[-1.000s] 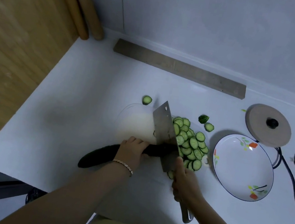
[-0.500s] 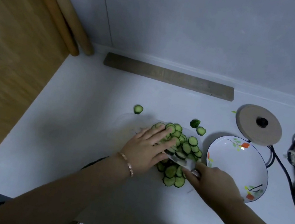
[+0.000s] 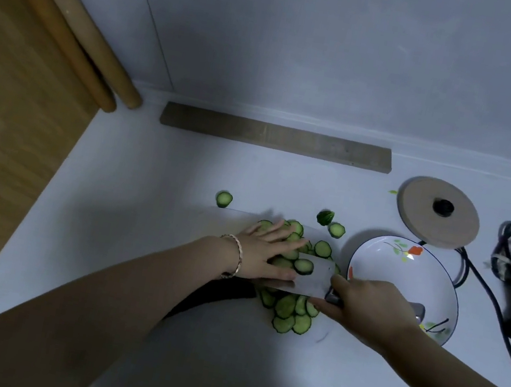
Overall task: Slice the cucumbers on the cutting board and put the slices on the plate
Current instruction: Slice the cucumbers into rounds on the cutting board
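Left hand (image 3: pixel 265 256) presses straight fingers (image 3: pixel 287 235) on cucumber slices (image 3: pixel 287 306) against the flat cleaver (image 3: pixel 314 280), gripped by right hand (image 3: pixel 367 307) beside the floral plate (image 3: pixel 402 280).

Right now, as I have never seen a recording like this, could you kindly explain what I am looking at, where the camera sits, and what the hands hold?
There is no machine here. A person works with bare hands, and the single picture comes from a camera worn on the head, looking down at a white counter. The left hand lies flat, fingers straight, on a heap of cucumber slices. The right hand grips the handle of a cleaver, whose blade lies flat side up against the heap, with one slice on it. A dark uncut cucumber shows beneath the left forearm. To the right of the heap stands a flowered plate. Behind it lie a round wooden lid and a black cable.
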{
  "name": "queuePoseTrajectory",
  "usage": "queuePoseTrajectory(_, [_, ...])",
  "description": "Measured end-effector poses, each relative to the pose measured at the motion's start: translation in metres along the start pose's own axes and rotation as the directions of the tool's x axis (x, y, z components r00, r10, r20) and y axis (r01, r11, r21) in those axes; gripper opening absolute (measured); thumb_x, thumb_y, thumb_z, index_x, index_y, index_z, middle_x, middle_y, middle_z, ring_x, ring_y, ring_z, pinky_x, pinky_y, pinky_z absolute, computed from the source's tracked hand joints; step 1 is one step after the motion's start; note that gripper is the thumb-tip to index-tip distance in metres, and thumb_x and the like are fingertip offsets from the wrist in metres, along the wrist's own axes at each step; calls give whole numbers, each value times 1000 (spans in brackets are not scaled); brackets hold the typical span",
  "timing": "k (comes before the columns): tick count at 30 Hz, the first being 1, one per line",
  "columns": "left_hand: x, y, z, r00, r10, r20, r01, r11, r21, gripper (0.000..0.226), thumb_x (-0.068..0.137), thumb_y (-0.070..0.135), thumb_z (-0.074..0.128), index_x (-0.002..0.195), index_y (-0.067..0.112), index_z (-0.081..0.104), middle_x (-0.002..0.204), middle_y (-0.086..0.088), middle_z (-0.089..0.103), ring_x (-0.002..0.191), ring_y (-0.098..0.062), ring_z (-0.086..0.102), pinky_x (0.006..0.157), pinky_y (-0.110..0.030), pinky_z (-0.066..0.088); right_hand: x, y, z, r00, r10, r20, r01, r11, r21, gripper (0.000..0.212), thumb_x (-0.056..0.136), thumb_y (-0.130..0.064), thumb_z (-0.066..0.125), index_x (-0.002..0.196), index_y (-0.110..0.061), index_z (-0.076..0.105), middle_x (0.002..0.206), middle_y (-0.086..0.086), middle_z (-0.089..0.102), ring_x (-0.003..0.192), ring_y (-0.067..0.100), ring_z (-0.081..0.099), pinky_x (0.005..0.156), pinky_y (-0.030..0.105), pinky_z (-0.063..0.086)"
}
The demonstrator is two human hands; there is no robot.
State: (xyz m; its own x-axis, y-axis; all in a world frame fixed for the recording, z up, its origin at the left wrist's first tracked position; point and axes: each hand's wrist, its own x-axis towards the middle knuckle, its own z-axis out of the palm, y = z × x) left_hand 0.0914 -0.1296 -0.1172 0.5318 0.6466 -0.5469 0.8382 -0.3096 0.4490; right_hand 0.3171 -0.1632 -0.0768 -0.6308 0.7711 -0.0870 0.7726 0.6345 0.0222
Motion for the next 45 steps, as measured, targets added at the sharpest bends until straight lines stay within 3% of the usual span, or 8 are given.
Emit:
queuePoseTrajectory(4, [13,2,6,997,32,-74,-28,998,60,59,94,58,25,145,45,-2,154,11,-18,138,-6,-25,114,-40,-14,-2,5,-4,985,52,165,-61,997,51,50,86,-69,24,84,-21,37,91,1,67,86,23,65,60,27,33])
queuePoseTrajectory(9, [24,-9,7,992,-12,-122,29,990,136,51,99,48,22,145,44,0,155,9,-17,137,-6,-25,113,-45,-15,-10,9,12,1000,16,-14,-16,1000,8,50,76,-65,40,50,-23,48,37,0,47,27,13,47,31,19,21])
queuePoseTrajectory(15, [22,-13,-3,960,-94,-264,116,991,69,57,99,45,28,148,34,1,156,8,-10,141,-7,-16,116,-43,-9,-21,21,10,994,-11,-104,12,1000,8,51,76,-64,34,52,-22,51,34,-2,44,25,15,44,36,17,17])
queuePoseTrajectory(20, [22,37,-8,988,116,-100,-113,993,38,78,90,62,37,147,35,-8,154,10,-18,140,-6,-20,112,-33,-13,-14,21,9,997,-33,-70,34,999,24,52,76,-65,35,54,-21,53,36,0,45,26,19,46,31,18,24])
queuePoseTrajectory(29, [42,19,-3,992,-96,-86,107,986,125,56,100,45,25,147,38,-4,155,6,-19,140,-11,-22,112,-42,-13,-28,20,0,992,-62,-107,61,998,-13,58,80,-66,31,51,-21,50,35,-3,43,26,16,44,39,17,16])
queuePoseTrajectory(35, [10,-1,-42,881,-186,-435,135,980,-145,47,99,30,40,144,22,32,152,-1,29,137,-19,30,113,-36,24,-39,12,-20,983,148,107,-155,986,56,58,90,-69,21,72,-26,56,62,-1,62,60,16,62,49,27,39])
queuePoseTrajectory(40, [-48,-37,-22,531,-572,-626,222,807,-548,27,90,3,45,111,7,62,111,-11,63,101,-26,58,89,-31,45,-37,-10,-14,794,425,435,-608,578,544,51,91,-53,45,59,-14,35,52,1,37,48,15,37,54,29,33])
queuePoseTrajectory(45, [-70,-31,63,816,-394,-423,313,916,-250,47,83,28,64,126,15,51,118,-4,54,107,-24,53,87,-33,43,-24,-30,-4,664,418,620,-723,147,675,50,90,-55,43,64,-12,39,44,-2,35,32,11,28,39,19,27])
